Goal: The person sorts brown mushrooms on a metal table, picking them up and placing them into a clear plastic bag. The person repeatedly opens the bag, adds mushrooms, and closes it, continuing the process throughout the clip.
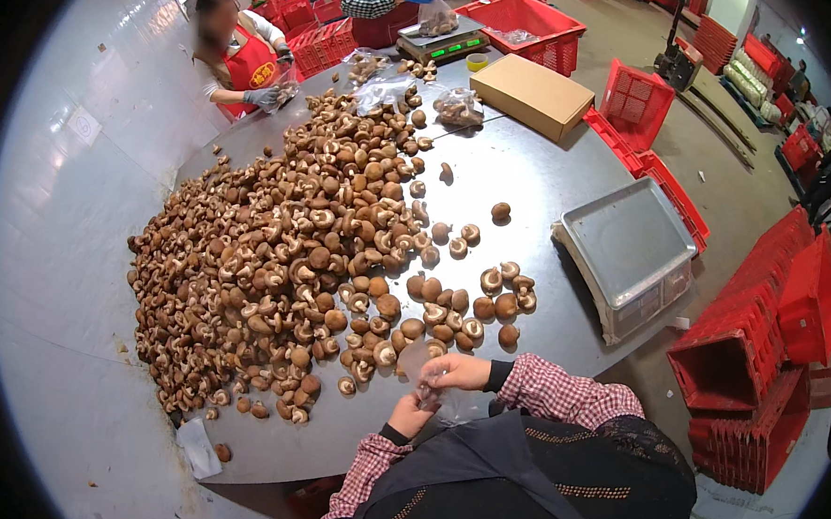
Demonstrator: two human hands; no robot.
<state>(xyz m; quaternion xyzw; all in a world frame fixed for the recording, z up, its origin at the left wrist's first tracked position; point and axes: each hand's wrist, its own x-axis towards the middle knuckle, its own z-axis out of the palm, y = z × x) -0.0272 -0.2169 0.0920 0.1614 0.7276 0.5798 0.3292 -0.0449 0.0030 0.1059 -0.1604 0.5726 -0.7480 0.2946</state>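
Both of my hands are together at the near edge of the metal table [533, 160], on a clear plastic bag [417, 362]. My left hand [409, 414] pinches the bag's lower part. Just above it and to the right, my right hand [459, 372] grips the same film with bent fingers. Whether the bag holds anything is hard to see; it looks thin and limp. Loose shiitake mushrooms [412, 328] lie right beyond my hands, caps and stems turned various ways. To the left they run into a large heap of mushrooms [246, 272].
A weighing scale [628, 235] stands at the right, a cardboard box [532, 95] farther back. Near the far end are filled bags [459, 108] and another scale [445, 39]. Co-workers handle bags there. Red crates [742, 347] stand right of the table. A white sheet [198, 448] lies at the near left edge.
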